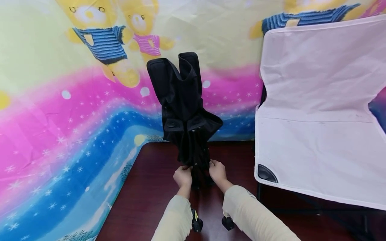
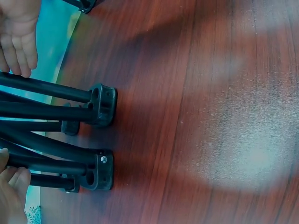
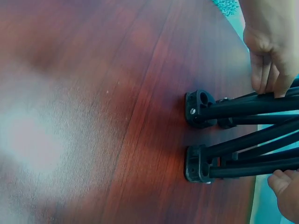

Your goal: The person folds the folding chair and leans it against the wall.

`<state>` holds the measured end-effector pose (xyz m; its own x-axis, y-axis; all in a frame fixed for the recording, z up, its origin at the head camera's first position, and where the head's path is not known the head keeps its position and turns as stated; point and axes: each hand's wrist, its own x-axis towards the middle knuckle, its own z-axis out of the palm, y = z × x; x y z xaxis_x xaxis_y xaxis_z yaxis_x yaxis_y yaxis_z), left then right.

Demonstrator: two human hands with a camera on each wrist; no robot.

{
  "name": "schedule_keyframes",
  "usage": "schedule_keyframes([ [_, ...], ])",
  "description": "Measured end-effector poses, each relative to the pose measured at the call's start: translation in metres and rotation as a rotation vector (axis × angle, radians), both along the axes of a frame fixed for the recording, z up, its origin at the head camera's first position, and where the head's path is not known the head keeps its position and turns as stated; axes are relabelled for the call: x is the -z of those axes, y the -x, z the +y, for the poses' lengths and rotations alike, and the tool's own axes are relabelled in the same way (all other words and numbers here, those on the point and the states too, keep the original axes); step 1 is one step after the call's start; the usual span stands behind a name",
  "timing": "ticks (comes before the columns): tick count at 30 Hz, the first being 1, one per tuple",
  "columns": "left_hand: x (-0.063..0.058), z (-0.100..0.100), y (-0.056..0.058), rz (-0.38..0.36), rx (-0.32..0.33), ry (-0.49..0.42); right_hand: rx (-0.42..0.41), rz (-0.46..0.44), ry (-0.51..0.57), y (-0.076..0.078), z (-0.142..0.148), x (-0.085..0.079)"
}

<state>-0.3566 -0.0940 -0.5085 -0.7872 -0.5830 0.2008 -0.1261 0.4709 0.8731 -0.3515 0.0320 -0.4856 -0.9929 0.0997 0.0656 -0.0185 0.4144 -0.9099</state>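
A folded black folding chair (image 1: 184,100) stands upright on a dark red-brown table, its fabric bunched and its two upper ends pointing up. My left hand (image 1: 183,176) grips the lower frame on the left side. Opposite it, my right hand (image 1: 217,171) holds the frame on the right. In the left wrist view, several black tubes (image 2: 46,111) run close together into plastic feet (image 2: 103,105) at the tabletop. The right wrist view shows left-hand fingers (image 3: 268,77) on one outer tube and right-hand fingers (image 3: 282,179) at the other.
To the right stands a white-fabric chair (image 1: 313,144) with a black corner piece (image 1: 267,173) and dark frame. Behind hangs a colourful cloth with cartoon bears (image 1: 99,43). The wooden tabletop (image 1: 135,201) has a rounded far-left corner. Small black devices (image 1: 197,225) sit by the sleeves.
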Motion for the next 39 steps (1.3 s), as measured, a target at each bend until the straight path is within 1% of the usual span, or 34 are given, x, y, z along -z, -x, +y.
schedule_keyframes([
  [2,0.0,0.002,0.001,0.003,-0.017,-0.052,-0.023,-0.015,0.025,0.0,0.001,0.0],
  [4,-0.002,0.004,0.001,0.001,-0.015,-0.117,-0.034,-0.022,0.042,0.001,0.001,0.001],
  [8,-0.005,0.009,0.0,-0.001,0.034,-0.244,-0.047,-0.027,0.046,0.004,-0.001,0.001],
  [11,-0.005,0.012,-0.001,0.006,0.065,-0.294,-0.054,-0.023,0.037,0.005,-0.001,0.001],
  [14,-0.003,0.013,-0.002,0.008,0.078,-0.32,-0.058,-0.014,0.046,0.005,0.001,0.001],
  [18,-0.002,0.012,-0.002,-0.003,0.096,-0.318,-0.065,-0.015,0.063,0.007,0.002,0.0],
  [23,0.0,0.01,0.001,-0.019,0.123,-0.309,-0.09,-0.032,0.054,0.01,0.002,0.0],
  [26,-0.001,0.007,0.001,-0.029,0.167,-0.325,-0.103,-0.056,0.059,0.012,0.002,0.0],
  [32,-0.006,0.001,0.001,-0.09,0.254,-0.354,-0.132,-0.069,0.066,0.016,0.003,-0.001],
  [35,-0.009,0.0,0.001,-0.091,0.298,-0.394,-0.149,-0.07,0.066,0.017,0.003,-0.001],
  [39,-0.009,0.0,0.001,-0.089,0.364,-0.452,-0.163,-0.07,0.046,0.019,0.006,0.001],
])
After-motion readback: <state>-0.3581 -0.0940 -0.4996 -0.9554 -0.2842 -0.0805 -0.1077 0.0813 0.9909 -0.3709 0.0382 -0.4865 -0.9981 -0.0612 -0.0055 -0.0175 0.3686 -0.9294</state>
